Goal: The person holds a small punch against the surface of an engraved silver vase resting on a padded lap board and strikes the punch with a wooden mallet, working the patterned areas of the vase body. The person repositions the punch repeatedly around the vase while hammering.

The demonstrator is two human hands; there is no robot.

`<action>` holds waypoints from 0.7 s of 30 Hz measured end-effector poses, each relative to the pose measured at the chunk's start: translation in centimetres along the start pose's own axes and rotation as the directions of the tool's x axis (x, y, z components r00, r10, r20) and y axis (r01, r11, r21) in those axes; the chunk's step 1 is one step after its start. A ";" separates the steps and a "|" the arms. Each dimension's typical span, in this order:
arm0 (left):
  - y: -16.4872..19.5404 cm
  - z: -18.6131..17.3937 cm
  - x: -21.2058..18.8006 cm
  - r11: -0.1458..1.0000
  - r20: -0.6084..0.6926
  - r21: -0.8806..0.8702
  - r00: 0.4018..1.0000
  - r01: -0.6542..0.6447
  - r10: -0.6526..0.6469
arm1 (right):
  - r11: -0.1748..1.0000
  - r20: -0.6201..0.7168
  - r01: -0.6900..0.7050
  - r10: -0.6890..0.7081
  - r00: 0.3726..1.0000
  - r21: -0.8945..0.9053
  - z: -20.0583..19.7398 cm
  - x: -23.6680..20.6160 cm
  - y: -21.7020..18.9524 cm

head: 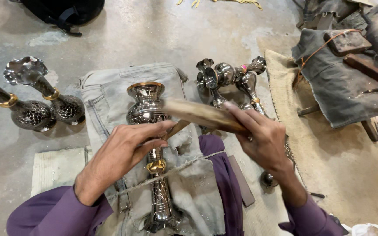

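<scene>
Silver metal vase (150,131), engraved and ringed with brass bands, lies lengthwise on grey cloth (110,94) over the person's lap, mouth pointing away, its foot partly lost in the folds; the left hand (125,150) lies across its neck, fingers curled around it, hiding the middle; the right hand (263,140) clenches a wooden mallet (202,116), blurred, its head hovering just above the vase's shoulder, its handle mostly hidden behind the fingers; beyond the knees several similar vases (230,81) lie heaped and hard to separate; two standing vases (44,102) wait at left, one cut by the edge; dusty fabric (342,83) and wood pieces lie at right
</scene>
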State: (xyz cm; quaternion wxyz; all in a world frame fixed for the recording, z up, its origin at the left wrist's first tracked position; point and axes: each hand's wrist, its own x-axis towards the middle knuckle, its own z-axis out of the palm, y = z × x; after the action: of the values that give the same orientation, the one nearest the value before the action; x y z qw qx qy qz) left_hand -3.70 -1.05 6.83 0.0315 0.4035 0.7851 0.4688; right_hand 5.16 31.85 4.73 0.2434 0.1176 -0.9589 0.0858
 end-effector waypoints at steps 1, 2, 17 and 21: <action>-0.1 0.0 0.1 1.000 0.022 0.000 1.000 0.000 -0.001 | 0.973 -0.070 0.026 -0.009 0.997 0.231 0.9 -0.4 -0.1; -0.1 0.0 0.1 1.000 0.043 0.000 0.999 0.002 -0.002 | 0.891 -0.139 0.068 -0.006 0.990 0.449 1.8 -0.8 -0.3; 0.1 0.1 0.5 0.987 0.024 -0.022 0.987 0.159 -0.159 | 0.983 0.334 -0.166 0.132 0.933 0.073 1.5 0.3 -0.9; 0.0 0.2 0.5 0.994 -0.022 0.008 0.993 0.113 -0.113 | 0.937 0.073 -0.146 0.130 0.989 0.318 1.6 0.2 -0.1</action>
State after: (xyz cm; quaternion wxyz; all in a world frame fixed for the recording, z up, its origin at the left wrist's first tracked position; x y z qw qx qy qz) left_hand -3.93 -0.59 6.82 0.0478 0.3533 0.8092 0.4670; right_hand 4.33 31.33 3.43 0.1897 0.0905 -0.9437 0.2554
